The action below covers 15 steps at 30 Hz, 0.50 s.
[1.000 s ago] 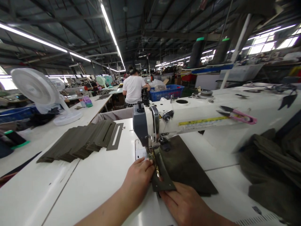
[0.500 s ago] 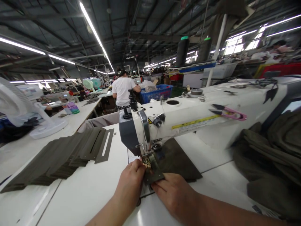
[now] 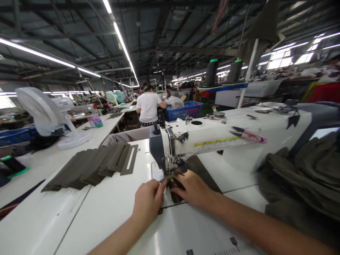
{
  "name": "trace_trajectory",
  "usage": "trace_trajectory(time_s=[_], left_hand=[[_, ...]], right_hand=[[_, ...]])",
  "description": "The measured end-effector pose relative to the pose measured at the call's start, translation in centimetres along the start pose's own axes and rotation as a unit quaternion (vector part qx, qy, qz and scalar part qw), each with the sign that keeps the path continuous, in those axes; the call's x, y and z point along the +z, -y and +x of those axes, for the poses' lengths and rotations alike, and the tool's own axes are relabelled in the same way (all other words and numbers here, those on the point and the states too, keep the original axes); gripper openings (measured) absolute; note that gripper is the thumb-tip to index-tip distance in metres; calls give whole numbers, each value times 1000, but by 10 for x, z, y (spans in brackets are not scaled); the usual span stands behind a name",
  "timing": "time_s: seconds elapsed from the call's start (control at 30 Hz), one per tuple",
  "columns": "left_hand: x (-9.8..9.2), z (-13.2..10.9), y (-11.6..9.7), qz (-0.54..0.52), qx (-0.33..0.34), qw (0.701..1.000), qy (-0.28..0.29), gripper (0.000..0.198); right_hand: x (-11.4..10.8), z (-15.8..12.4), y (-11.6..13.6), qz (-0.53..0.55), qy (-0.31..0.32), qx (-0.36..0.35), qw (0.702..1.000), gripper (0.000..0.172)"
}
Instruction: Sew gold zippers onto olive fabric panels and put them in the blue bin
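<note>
Just in front of the needle area of a white sewing machine point(image 3: 212, 136), both my hands are at a narrow dark olive fabric piece point(image 3: 170, 175). My left hand point(image 3: 148, 198) pinches its left end between thumb and fingers. On the other side, my right hand point(image 3: 192, 187) has its fingers bent over the right end, close below the presser foot. A larger olive fabric panel point(image 3: 203, 170) lies flat on the machine bed behind the right hand, partly hidden by it. The needle tip is hidden.
A stack of olive fabric pieces point(image 3: 90, 164) lies left, beside a slotted piece point(image 3: 129, 161). Pink-handled thread snips point(image 3: 249, 135) rest on the machine arm. Olive cloth point(image 3: 305, 177) is heaped at right. A white fan point(image 3: 50, 113) stands left; a person in white point(image 3: 148, 106) works ahead.
My right hand has moved up and forward, nearer the presser foot. The fabric piece between my hands now appears turned nearly edge-on. The camera view has shifted left and up.
</note>
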<state>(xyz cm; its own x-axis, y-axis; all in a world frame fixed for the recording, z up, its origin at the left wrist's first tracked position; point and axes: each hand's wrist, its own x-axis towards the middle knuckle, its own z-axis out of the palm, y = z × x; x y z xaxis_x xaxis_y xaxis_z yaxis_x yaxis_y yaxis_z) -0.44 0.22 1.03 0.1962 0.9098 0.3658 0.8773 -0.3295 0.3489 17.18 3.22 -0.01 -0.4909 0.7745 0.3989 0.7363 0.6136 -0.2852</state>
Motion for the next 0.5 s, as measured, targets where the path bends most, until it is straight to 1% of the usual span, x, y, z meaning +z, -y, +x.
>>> trace_trajectory(time_s=[0.03,0.07,0.13,0.2,0.27,0.37,0.43,0.5], left_hand=[[0,-2,-1,-11,11,1000,-3,40],[0,-3,-1,-26,48,998,-11,38],[1,-7,0,-44,164,985,-29,25],[5,-9,1,-33,273,961,-29,25],[9,-8,2,-5,341,940,-22,23],[15,-4,3,52,381,922,-37,26],[17,-2,2,74,388,918,-36,26],[17,-1,2,63,385,920,-29,26]], right_hand=[[1,5,-3,-4,12,-11,1000,11],[2,9,-6,-9,19,-17,1000,13],[5,13,-10,-17,14,-9,1000,21],[9,14,-12,-26,-2,15,1000,18],[11,13,-12,-38,-18,45,998,13],[12,12,-10,-63,-34,84,994,15],[12,13,-7,-80,-35,98,991,17],[12,14,-4,-98,-27,109,989,18]])
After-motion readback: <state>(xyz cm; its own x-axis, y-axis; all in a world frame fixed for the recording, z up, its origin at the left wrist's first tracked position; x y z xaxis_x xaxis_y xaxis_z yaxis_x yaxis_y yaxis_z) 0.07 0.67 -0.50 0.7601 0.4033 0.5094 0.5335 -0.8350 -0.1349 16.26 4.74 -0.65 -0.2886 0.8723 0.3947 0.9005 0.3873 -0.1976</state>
